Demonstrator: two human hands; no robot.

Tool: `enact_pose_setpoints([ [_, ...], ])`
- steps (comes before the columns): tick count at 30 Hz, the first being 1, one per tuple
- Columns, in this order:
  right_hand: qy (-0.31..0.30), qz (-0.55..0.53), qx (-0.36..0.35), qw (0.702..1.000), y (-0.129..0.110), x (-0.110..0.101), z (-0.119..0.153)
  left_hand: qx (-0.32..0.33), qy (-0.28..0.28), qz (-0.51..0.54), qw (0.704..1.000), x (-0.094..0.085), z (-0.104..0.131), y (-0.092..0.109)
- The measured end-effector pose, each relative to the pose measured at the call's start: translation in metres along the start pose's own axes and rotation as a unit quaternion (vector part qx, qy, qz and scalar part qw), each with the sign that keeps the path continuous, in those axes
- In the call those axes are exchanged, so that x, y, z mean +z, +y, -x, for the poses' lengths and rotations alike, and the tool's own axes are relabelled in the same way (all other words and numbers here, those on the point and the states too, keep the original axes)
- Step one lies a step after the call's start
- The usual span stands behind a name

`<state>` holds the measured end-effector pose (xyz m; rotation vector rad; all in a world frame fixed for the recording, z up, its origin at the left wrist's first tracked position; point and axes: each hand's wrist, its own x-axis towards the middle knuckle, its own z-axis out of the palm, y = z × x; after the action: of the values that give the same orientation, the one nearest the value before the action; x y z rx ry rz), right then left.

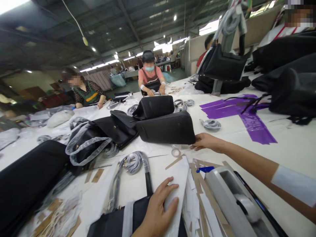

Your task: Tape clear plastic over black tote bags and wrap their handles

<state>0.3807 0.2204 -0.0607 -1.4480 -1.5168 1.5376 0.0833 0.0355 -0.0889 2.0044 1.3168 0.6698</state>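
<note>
My left hand (160, 209), fingers spread, rests over a stiff white sheet (182, 177) and the edge of a black handbag (111, 222) in front of me. The handbag's wrapped handle (148, 179) stands up, and a coiled strap in clear film (133, 163) lies by it. Stretched forward, my right hand (206, 142) has its fingers closed at the lower right corner of another black bag (165, 128), which lies with its flat base towards me. Part of those fingers is hidden against the bag. Just left of them lies a small tape roll (176, 152).
A grey tape dispenser (232, 194) and cardboard strips (197, 197) are near right. Black bags (32, 177) are piled left, with more (293, 85) at right. Purple sheeting (256, 126) covers part of the white table (291, 161). Co-workers (151, 77) work across it.
</note>
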Motion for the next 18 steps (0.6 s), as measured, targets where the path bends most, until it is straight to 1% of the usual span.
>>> enact_pose_setpoints([
  [2, 0.015, -0.137, -0.028, 0.99, -0.01, 0.0, -0.004, 0.004, 0.006, -0.002, 1.0, 0.0, 0.0, -0.001],
  [3, 0.024, -0.178, -0.051, 0.982, -0.018, -0.001, -0.006, 0.006, 0.007, -0.004, 1.0, 0.001, -0.001, -0.001],
  [5, 0.037, -0.227, -0.098, 0.968, -0.04, -0.005, -0.012, 0.014, 0.006, -0.008, 1.0, 0.001, -0.003, -0.004],
  [7, 0.031, -0.249, -0.138, 0.958, -0.068, -0.007, -0.021, 0.029, 0.004, -0.012, 0.999, 0.003, -0.005, -0.009],
  [10, 0.0, -0.256, -0.174, 0.951, -0.112, -0.008, -0.04, 0.054, 0.007, -0.013, 0.998, 0.008, -0.006, -0.017],
  [12, -0.008, -0.248, -0.183, 0.951, -0.134, -0.008, -0.051, 0.053, 0.009, -0.009, 0.999, 0.009, -0.005, -0.02],
  [13, -0.006, -0.243, -0.186, 0.952, -0.141, -0.008, -0.056, 0.045, 0.012, -0.007, 0.999, 0.008, -0.004, -0.02],
  [15, 0.004, -0.232, -0.193, 0.953, -0.145, -0.007, -0.062, 0.019, 0.022, -0.012, 0.999, -0.002, -0.006, -0.017],
  [17, 0.005, -0.223, -0.193, 0.955, -0.14, -0.007, -0.065, 0.001, 0.033, -0.041, 0.999, -0.023, -0.02, -0.014],
  [18, 0.006, -0.219, -0.189, 0.957, -0.135, -0.008, -0.065, 0.001, 0.034, -0.068, 0.997, -0.038, -0.033, -0.014],
])
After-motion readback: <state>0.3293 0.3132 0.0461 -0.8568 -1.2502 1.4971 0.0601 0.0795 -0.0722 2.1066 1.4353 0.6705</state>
